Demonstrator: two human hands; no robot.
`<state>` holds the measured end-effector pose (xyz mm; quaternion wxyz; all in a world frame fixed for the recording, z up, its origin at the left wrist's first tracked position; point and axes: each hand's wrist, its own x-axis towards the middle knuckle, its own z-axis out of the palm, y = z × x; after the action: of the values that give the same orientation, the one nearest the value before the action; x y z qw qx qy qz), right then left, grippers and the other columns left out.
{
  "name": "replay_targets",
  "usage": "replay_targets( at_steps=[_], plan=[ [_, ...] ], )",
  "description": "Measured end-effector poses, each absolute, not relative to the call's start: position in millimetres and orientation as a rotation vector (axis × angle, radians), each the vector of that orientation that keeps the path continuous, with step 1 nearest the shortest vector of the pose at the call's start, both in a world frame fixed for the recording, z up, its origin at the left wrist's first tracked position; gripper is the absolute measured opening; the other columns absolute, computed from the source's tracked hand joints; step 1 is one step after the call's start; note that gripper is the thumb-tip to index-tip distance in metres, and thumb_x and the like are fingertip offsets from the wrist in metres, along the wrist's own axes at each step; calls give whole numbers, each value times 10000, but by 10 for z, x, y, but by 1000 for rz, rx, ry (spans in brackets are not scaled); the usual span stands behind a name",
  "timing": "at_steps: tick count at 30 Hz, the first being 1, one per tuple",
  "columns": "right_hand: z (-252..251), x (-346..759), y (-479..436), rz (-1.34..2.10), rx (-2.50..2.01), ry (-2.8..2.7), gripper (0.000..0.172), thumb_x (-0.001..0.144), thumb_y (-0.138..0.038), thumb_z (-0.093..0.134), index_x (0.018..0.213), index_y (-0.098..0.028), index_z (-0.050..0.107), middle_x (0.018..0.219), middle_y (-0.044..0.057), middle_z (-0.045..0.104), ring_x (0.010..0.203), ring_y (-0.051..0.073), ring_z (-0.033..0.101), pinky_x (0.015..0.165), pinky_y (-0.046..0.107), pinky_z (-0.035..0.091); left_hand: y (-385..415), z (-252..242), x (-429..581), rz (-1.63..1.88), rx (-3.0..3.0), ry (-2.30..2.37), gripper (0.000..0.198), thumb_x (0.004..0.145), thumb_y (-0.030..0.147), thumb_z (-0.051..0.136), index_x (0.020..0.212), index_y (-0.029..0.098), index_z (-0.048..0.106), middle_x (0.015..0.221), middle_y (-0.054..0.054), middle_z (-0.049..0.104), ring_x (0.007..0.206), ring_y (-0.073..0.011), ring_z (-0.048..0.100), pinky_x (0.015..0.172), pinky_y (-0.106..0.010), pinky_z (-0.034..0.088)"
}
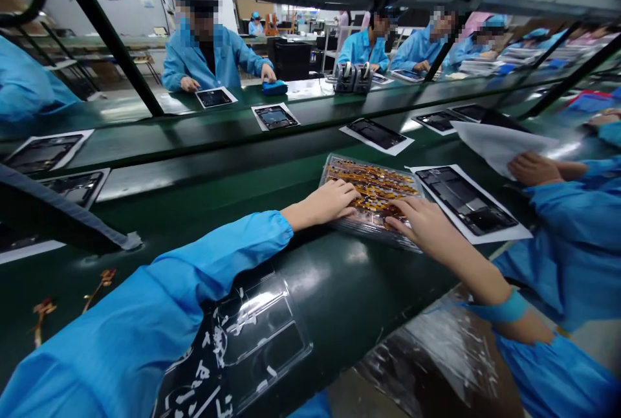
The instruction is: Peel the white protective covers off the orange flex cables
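A clear plastic tray (339, 169) filled with several orange flex cables lies on the green conveyor belt (194, 198) in front of me. My left hand (327, 201) rests flat on the tray's near left part, fingers spread over the cables. My right hand (420, 224) reaches in from the right, fingertips touching cables near the tray's front edge. Whether either hand pinches a cable is hidden. Just right of the tray, an opened black tablet chassis (460, 201) lies on a white sheet.
More tablet chassis on white sheets (376, 133) (275, 117) (43, 153) ride the belt. A neighbour's hand (533, 169) holds a white sheet at right. Workers in blue coats sit across the line. Loose orange cables (99, 282) lie at left. A metal frame (116, 49) crosses overhead.
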<state>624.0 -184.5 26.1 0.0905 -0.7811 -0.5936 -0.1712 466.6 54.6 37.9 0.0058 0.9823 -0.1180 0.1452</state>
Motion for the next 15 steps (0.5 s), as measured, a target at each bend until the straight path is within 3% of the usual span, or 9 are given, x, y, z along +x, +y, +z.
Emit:
replay_targets(
  at_steps=[3,9,15],
  plan=[
    [172,6279,-1768,-550,-2328,-1835,472,1022,-479,394,1233,-135,641,1056,188,661,970,316,632,857,454,486,542,338,4767,399,3079,-352,344,1030,289,512,1303,105,611,1271,-144,637,1117,-267,616,997,-376,456],
    [204,6286,-1761,-540,-2303,-1939,459,1048,-468,323,1017,-157,659,962,160,622,901,282,599,837,410,468,496,348,4801,352,3059,-311,312,1027,247,466,1207,83,662,1296,-204,598,1145,-301,610,987,-406,466],
    [272,6375,-1701,-473,-2314,-1983,462,1072,-439,282,890,-176,616,884,108,629,784,209,601,699,332,431,553,424,4838,317,2963,-291,265,1015,241,493,1137,151,711,1217,-135,682,1090,-256,654,936,-345,486]
  ],
)
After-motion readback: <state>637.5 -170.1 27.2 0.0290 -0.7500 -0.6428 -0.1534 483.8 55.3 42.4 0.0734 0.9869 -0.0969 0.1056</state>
